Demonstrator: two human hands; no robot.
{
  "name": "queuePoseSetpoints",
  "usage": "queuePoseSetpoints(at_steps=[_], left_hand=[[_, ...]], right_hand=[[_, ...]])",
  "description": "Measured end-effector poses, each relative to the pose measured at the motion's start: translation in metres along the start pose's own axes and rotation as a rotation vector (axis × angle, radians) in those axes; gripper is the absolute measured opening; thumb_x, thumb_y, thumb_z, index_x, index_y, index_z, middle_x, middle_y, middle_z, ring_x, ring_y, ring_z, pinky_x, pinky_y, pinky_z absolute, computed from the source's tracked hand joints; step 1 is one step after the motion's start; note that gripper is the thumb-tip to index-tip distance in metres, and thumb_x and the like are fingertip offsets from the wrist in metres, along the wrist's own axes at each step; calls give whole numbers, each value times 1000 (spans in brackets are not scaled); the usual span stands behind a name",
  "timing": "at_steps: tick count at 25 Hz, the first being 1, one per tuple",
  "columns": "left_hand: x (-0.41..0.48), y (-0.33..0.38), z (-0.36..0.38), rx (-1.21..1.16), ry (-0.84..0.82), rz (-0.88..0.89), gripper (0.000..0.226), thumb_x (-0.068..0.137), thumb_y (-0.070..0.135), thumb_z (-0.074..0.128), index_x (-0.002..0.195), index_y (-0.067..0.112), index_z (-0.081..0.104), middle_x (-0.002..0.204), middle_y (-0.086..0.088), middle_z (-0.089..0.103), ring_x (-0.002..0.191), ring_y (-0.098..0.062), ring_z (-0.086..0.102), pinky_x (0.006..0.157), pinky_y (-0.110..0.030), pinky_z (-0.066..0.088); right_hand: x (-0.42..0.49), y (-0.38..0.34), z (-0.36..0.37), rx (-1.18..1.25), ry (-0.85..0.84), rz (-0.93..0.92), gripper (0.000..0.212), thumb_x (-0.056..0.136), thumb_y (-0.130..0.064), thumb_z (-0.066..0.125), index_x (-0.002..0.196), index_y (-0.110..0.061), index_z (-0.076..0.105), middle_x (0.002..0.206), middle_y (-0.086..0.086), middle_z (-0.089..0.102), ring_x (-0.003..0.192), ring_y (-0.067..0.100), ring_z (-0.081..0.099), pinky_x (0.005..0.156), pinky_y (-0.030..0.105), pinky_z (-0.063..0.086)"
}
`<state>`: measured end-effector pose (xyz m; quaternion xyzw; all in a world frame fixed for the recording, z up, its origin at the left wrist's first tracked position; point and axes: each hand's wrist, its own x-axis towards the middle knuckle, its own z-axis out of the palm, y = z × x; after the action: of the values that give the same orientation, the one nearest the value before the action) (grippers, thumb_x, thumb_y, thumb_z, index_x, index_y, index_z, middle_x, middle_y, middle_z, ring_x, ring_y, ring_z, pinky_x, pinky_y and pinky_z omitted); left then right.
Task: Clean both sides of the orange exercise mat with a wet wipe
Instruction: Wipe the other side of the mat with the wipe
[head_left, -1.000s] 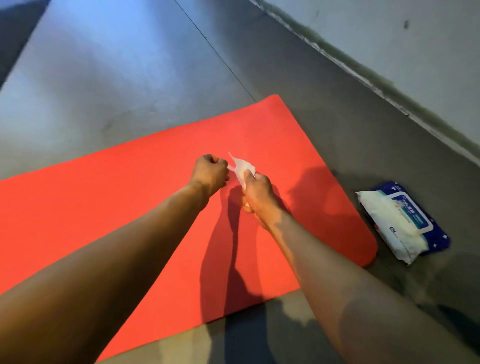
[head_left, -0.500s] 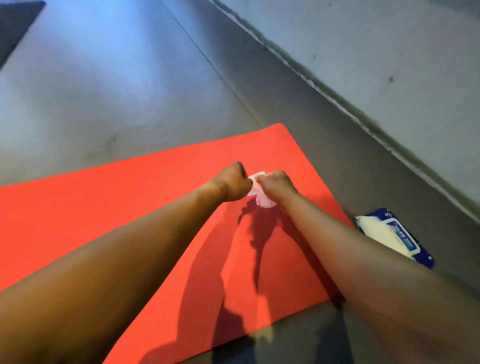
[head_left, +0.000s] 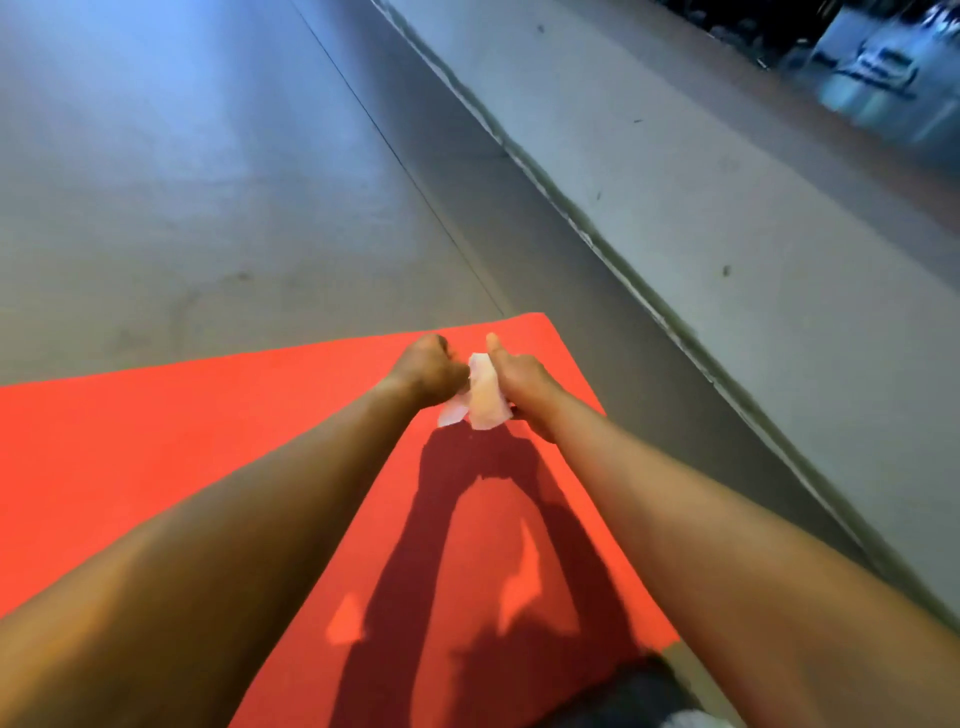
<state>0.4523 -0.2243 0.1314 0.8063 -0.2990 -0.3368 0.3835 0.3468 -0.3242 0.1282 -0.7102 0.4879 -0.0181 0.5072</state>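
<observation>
- A grey floor (head_left: 208, 208) is seen around the mat, bordered by a pale wall (head_left: 727, 234) running from 12 towards 4 o'clock.
- The wet wipe (head_left: 483, 395) is held above the orange mat (head_left: 156, 441), near its 1 o'clock corner.
- It is pinched at its 9 o'clock side by the left hand (head_left: 428, 371), whose grip is curled tight. At 3 o'clock it is gripped by the right hand (head_left: 522, 387), thumb raised.
- The wipe is white and crumpled, with a corner hanging at 7 o'clock.
- The mat is laid flat, with arm shadows cast on it.

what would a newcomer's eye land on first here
The bright orange mat spread on the grey floor fills the lower frame. Above its far end, the left hand and right hand hold a white wet wipe between them, their arms casting dark shadows on the mat.
</observation>
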Motion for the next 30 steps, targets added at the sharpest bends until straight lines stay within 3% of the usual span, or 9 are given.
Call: queuePoseSetpoints(at_steps=[3, 6, 9, 12, 15, 18, 22, 26, 30], left_hand=[[5, -19, 5, -29, -127, -305, 58, 98, 62, 38, 97, 8, 60, 98, -20, 69, 83, -34, 65, 67, -32, 45], [7, -45, 12, -323, -142, -425, 62, 95, 70, 40, 103, 15, 66, 99, -12, 71, 87, -31, 66, 77, -34, 46], [12, -63, 14, -511, 194, -281, 21, 97, 30, 61, 91, 12, 70, 79, -2, 67, 78, -21, 59, 58, -18, 45], [19, -81, 17, -425, 386, -180, 24, 93, 22, 63, 85, 1, 68, 78, -2, 61, 72, -17, 53, 61, -26, 44], [14, -90, 22, -220, 422, -71, 25, 90, 25, 61, 70, 11, 60, 67, 3, 59, 66, -19, 54, 63, -32, 44], [9, -88, 16, -60, 445, -39, 27, 94, 25, 65, 69, 19, 58, 62, 8, 55, 59, -13, 52, 55, -27, 34], [3, -85, 7, 47, 433, 8, 28, 92, 31, 69, 67, 23, 61, 56, 10, 53, 49, 0, 47, 48, -19, 32], [1, -88, 4, -23, 486, -55, 20, 94, 27, 67, 76, 19, 65, 65, 6, 59, 60, -15, 55, 54, -25, 38], [3, -106, 6, -48, 577, -201, 15, 97, 22, 60, 91, 9, 64, 88, -4, 64, 83, -25, 57, 70, -30, 41]], right_hand=[[18, 1, 18, 277, -84, -36, 54, 101, -51, 49, 112, -2, 69, 98, 14, 73, 82, 28, 71, 67, 35, 57], [36, 13, 28, 411, -327, -79, 18, 102, -8, 49, 111, -11, 65, 93, 10, 68, 77, 21, 63, 65, 29, 47], [44, 22, 41, 455, -388, -22, 23, 96, 6, 44, 104, -9, 60, 89, 12, 64, 73, 21, 59, 65, 32, 47], [50, 45, 60, 484, -317, 90, 20, 98, 2, 38, 104, -7, 55, 82, 11, 62, 67, 22, 59, 62, 34, 49], [45, 70, 67, 537, -317, 172, 16, 101, -23, 43, 97, -15, 56, 84, 5, 66, 71, 21, 63, 65, 31, 47], [38, 75, 62, 580, -471, 94, 20, 96, -37, 57, 106, -20, 60, 92, 0, 69, 82, 16, 65, 74, 33, 43], [36, 65, 72, 444, -498, 8, 41, 88, -13, 72, 127, -12, 58, 97, 7, 71, 75, 18, 67, 69, 30, 48], [37, 62, 90, 474, -297, 73, 39, 86, 14, 52, 119, -7, 55, 99, 14, 67, 73, 24, 67, 57, 32, 58], [43, 61, 91, 420, -196, 71, 63, 66, 0, 50, 124, -25, 51, 95, 12, 68, 60, 22, 58, 50, 31, 47]])
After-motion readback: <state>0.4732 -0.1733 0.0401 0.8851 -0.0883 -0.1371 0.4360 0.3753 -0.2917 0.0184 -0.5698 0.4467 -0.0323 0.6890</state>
